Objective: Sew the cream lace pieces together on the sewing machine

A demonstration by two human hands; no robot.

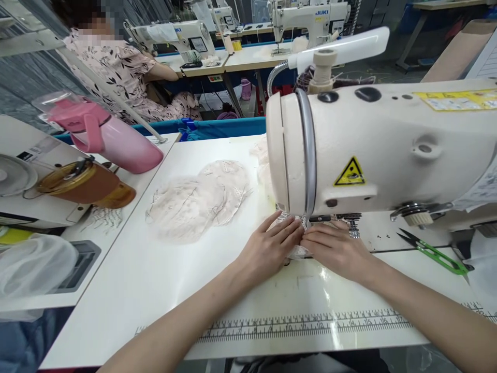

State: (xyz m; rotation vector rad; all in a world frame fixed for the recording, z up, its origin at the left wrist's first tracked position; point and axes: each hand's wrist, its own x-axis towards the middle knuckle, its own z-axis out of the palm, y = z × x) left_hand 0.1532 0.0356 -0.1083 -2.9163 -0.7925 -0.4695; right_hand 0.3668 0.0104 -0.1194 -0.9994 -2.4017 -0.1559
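A white sewing machine point(349, 150) stands over the table, its needle area just beyond my fingertips. Pale lace fabric point(298, 253) lies under its foot, mostly covered by my hands. My left hand point(272, 241) rests flat on the lace, open, fingers stretched and slightly apart. From the other side, my right hand point(336, 248) has its fingers pressed together on the fabric's edge close to the foot; its thumb is largely hidden. To the left lie overlapping pale lace pieces point(198, 199) with loose threads.
Green thread snips point(437, 253) lie at the right. A ruler strip point(303, 326) runs along the table's front. A pink bottle point(116, 134) and an amber cup point(87, 184) stand at the left. A person point(116, 77) sits beyond, near other sewing machines point(310, 20).
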